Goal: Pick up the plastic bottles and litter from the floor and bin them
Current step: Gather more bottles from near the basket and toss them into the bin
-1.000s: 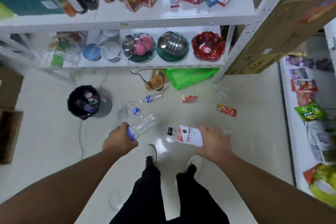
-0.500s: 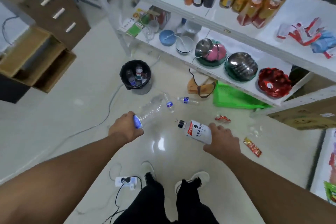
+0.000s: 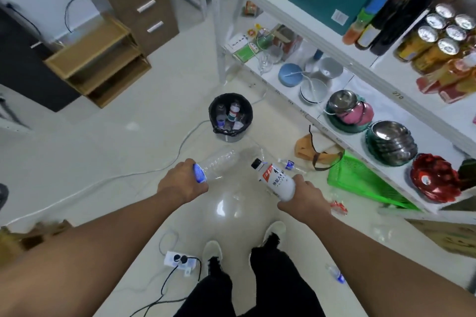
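My left hand (image 3: pixel 181 183) grips a clear plastic bottle (image 3: pixel 219 162) with a blue label, held out level above the floor. My right hand (image 3: pixel 301 198) holds a white bottle (image 3: pixel 277 179) with a black cap and a red-and-white label. Both point toward the black-lined bin (image 3: pixel 230 117), which stands ahead on the floor with several bottles inside. A small clear bottle (image 3: pixel 289 165) with a blue label lies on the floor past my right hand. A red wrapper (image 3: pixel 338 207) lies to the right of my right wrist. Another small bottle (image 3: pixel 334 274) lies beside my right forearm.
White shelving (image 3: pixel 342 121) with bowls, cans and bottles runs along the right. A green basket (image 3: pixel 360 180) and an orange bag (image 3: pixel 313 149) sit at its foot. A power strip (image 3: pixel 180 260) with cables lies by my feet. A wooden rack (image 3: pixel 98 59) and drawer unit stand at left.
The view has swung left and the bin has come from the left side to straight ahead. Both hands still hold their bottles and have drawn nearer to the bin.
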A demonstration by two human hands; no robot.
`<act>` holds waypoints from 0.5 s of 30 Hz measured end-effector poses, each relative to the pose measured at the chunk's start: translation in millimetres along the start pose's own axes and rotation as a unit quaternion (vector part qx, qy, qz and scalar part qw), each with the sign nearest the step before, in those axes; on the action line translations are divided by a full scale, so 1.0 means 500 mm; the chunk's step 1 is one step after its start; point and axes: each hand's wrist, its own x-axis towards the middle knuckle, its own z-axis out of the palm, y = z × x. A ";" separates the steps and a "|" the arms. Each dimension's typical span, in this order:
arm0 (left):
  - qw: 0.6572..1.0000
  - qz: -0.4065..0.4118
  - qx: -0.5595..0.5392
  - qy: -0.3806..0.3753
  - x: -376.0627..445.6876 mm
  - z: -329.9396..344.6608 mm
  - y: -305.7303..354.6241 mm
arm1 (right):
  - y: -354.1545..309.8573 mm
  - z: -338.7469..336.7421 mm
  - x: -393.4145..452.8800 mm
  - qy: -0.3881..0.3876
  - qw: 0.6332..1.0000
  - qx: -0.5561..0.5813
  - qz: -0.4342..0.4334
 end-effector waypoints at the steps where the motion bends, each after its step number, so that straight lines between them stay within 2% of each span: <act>1: 1.000 -0.009 -0.011 -0.001 0.009 -0.004 0.003 | -0.008 -0.007 0.019 -0.006 1.000 0.004 -0.006; 5: 0.996 -0.058 -0.063 0.010 0.036 -0.018 0.020 | -0.031 -0.046 0.111 -0.025 0.999 0.018 -0.035; 9: 0.993 -0.098 -0.065 0.015 0.076 -0.030 0.038 | -0.053 -0.093 0.202 -0.047 0.997 0.023 -0.053; 15: 0.991 -0.101 -0.083 0.025 0.175 -0.047 0.069 | -0.093 -0.143 0.318 -0.058 0.997 0.015 -0.051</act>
